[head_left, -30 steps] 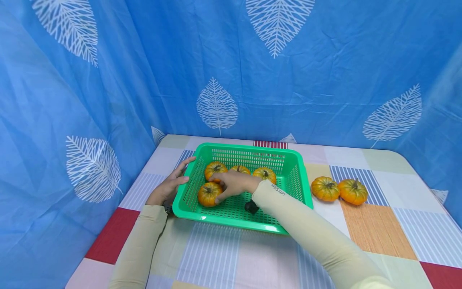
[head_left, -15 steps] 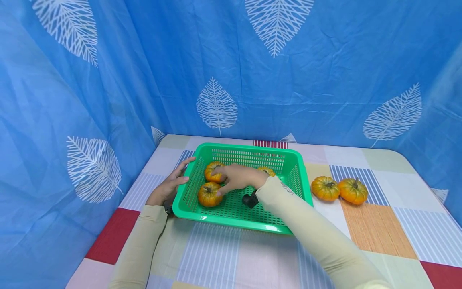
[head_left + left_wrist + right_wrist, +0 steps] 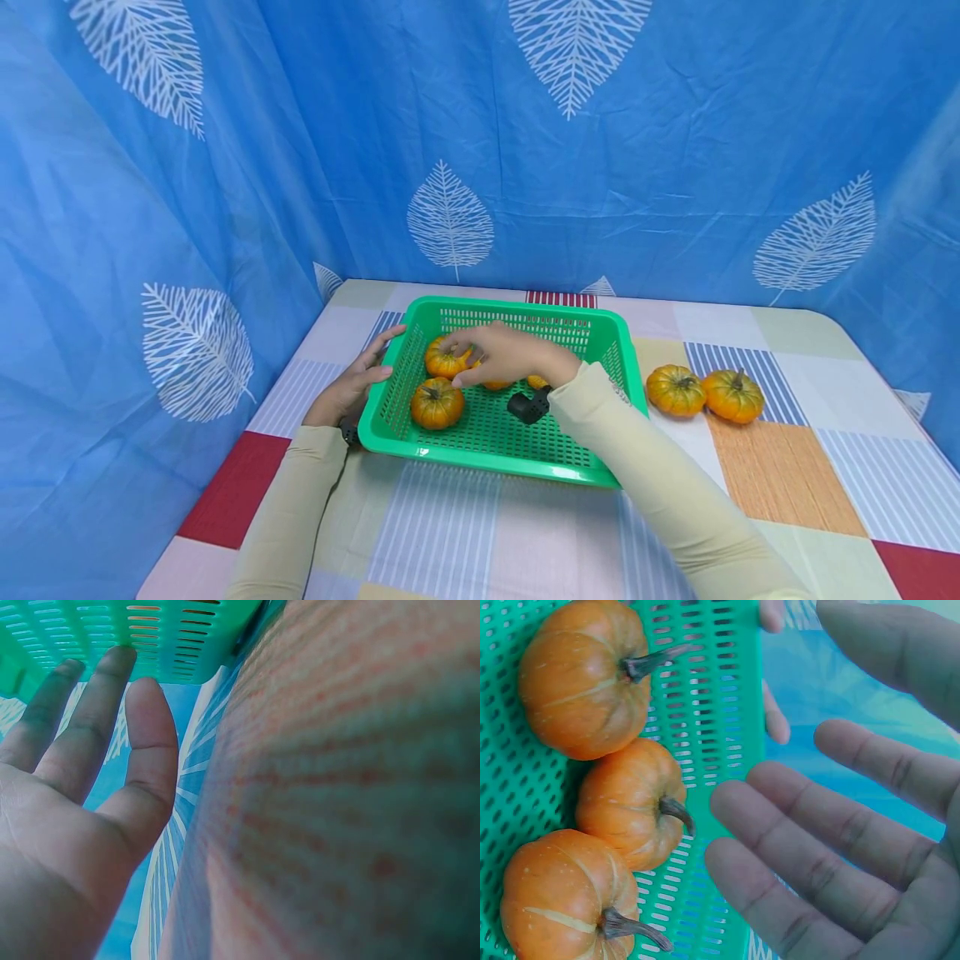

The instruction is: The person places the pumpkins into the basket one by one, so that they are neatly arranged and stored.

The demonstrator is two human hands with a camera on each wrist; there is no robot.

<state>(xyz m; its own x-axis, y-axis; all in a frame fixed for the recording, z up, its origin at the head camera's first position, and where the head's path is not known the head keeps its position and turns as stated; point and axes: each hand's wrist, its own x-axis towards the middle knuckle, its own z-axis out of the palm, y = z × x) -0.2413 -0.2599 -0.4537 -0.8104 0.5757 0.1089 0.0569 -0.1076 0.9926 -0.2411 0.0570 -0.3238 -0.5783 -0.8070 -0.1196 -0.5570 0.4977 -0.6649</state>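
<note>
While the left hand (image 3: pixel 351 390), grip wide with fingers extended, rests against the left rim of a green basket (image 3: pixel 487 468), two pumpkins (image 3: pixel 437 404) show inside that end. Under the right hand (image 3: pixel 510 353), its fingers parted and holding nothing, other pumpkins (image 3: pixel 498 385) are partly hidden. Farther right, two more pumpkins (image 3: pixel 733 397) sit together on the worktop (image 3: pixel 555 537).

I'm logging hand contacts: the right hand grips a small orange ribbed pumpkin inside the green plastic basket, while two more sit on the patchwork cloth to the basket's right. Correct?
Not the grip: in the right wrist view, the right hand holds nothing, its fingers extended and apart from the thumb. Two orange ribbed pumpkins do sit on the patchwork cloth right of the green plastic basket.
</note>
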